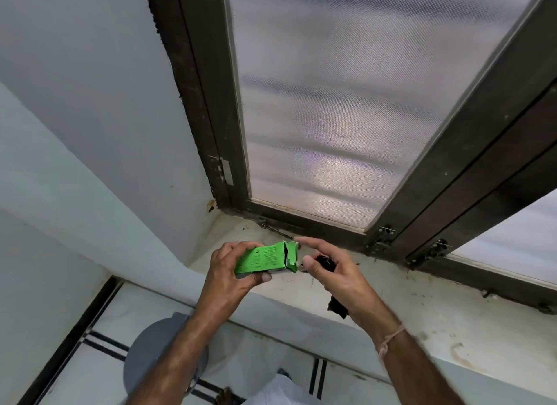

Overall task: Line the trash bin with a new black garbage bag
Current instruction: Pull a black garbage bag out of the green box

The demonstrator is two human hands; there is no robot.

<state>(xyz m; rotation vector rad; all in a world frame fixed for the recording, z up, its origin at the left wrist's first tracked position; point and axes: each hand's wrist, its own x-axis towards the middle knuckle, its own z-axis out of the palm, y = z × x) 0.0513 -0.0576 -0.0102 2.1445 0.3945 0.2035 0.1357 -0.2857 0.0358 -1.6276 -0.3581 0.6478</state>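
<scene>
My left hand [232, 272] grips a small green cardboard box [263, 258] over the window sill, its torn flap end pointing right. My right hand [334, 272] is just right of the box with a rolled black garbage bag [327, 263] in its palm; a bit of the same bag sticks out below the wrist. Its index finger stretches towards the box flap. Down on the floor, under my left forearm, stands the grey trash bin [150, 353] with its lid on, partly hidden by my arm.
A dusty white window sill [407, 323] runs under my hands. Behind it rises a dark brown window frame [211, 103] with mesh screens. A white wall [75, 133] stands to the left. Pale floor tiles [99, 371] with black lines lie below.
</scene>
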